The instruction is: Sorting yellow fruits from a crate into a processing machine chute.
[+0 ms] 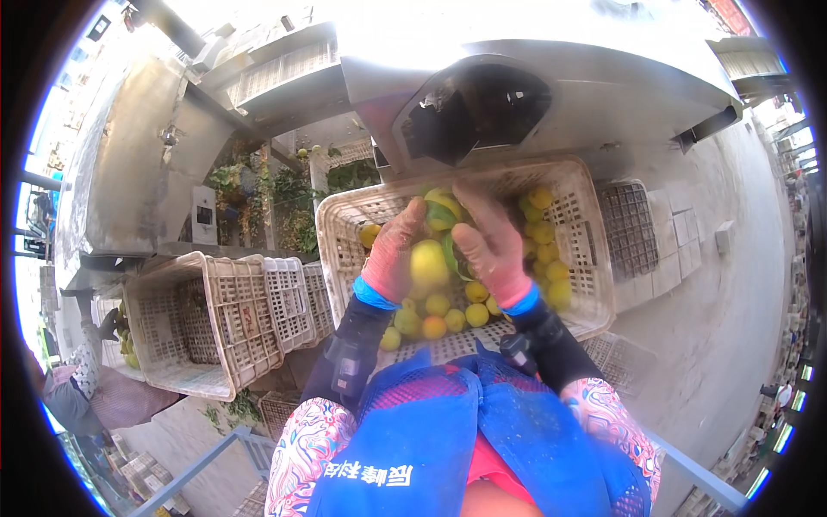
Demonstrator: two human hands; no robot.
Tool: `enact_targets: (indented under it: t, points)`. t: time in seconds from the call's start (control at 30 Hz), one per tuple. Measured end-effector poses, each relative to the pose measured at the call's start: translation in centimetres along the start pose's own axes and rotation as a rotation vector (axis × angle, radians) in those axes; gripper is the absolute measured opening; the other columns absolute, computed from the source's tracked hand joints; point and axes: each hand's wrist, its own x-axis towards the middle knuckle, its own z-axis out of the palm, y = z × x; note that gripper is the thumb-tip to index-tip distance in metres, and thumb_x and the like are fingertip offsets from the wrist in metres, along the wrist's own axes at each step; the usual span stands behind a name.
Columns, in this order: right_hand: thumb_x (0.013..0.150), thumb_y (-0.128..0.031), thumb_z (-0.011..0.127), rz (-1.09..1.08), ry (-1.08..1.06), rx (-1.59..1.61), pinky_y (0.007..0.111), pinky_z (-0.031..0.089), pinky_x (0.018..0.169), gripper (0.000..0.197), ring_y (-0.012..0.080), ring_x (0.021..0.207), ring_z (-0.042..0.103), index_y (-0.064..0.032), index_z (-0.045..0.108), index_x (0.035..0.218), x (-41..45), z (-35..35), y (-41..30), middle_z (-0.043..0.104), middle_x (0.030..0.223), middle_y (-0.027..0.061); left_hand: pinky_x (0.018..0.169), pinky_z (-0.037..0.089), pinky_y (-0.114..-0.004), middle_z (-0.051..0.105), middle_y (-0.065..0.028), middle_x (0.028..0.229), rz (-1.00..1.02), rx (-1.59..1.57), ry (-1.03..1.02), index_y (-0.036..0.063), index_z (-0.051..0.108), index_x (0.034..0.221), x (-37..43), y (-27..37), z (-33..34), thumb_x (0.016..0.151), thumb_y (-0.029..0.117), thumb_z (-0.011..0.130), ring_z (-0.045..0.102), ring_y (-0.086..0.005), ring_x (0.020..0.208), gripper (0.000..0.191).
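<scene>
My left hand (393, 253), in a pink glove with a blue cuff, is inside a pale plastic crate (596, 258). A large yellow-green fruit (429, 262), blurred, is right beside its palm; the hidden fingers leave the grip unclear. My right hand (494, 253), gloved alike, faces it with thumb and fingers apart. Between the two hands, toward the crate's far side, is another yellow-green fruit (444, 205) with a green leaf across it. A second green leaf (455, 258) hangs near my right thumb. Several yellow and green round fruits (437, 305) lie on the crate's bottom, one more orange.
A metal machine with a dark chute opening (478, 106) stands beyond the crate. Empty crates (239, 310) stand in a row on their sides at left, near another person's sleeve (90, 358). A dark grid crate (627, 226) is at right. Blue-grey rails (701, 468) flank me.
</scene>
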Motion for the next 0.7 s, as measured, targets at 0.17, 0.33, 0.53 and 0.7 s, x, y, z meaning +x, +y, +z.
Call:
enact_targets:
  t: [0.17,0.33,0.53,0.7]
  points:
    - [0.08,-0.033,0.082,0.002,0.014,-0.102,0.043,0.047,0.1,0.075,0.0375,0.113,0.062,0.0013,0.053,0.14,1.6,0.9,-1.2,0.065,0.124,0.0209,0.092,0.055,-0.035,0.065,-0.0126,0.12,-0.073,0.124,0.026,0.0017,0.051,0.137,1.9,-0.6,-1.9,0.108,0.051,0.037,0.065,-0.0224,0.105,0.059]
    - [0.076,-0.037,0.081,0.051,0.051,-0.244,0.05,0.048,0.094,0.074,0.0441,0.105,0.062,0.002,0.056,0.135,2.8,1.1,0.9,0.065,0.12,0.0233,0.094,0.053,-0.034,0.063,-0.0129,0.125,0.019,0.3,0.009,0.0008,0.049,0.14,3.3,-1.0,-2.2,0.108,0.051,0.038,0.063,-0.0211,0.11,0.06]
    - [0.084,-0.035,0.076,-0.269,0.261,-0.712,0.046,0.051,0.079,0.056,0.0394,0.089,0.064,0.0025,0.062,0.124,6.6,2.5,3.7,0.067,0.104,0.0211,0.093,0.054,-0.033,0.064,-0.0111,0.121,-0.156,-0.133,0.028,0.0,0.05,0.137,3.0,-1.1,-4.3,0.108,0.047,0.043,0.063,-0.0191,0.107,0.056]
    - [0.084,-0.039,0.077,-0.092,0.154,-0.752,0.051,0.048,0.093,0.065,0.0427,0.108,0.062,0.0008,0.057,0.133,12.2,2.5,6.7,0.063,0.124,0.0237,0.09,0.058,-0.044,0.067,-0.0217,0.116,-0.149,0.012,0.059,-0.0057,0.056,0.127,3.5,-2.7,-6.0,0.104,0.057,0.045,0.068,-0.0321,0.1,0.068]
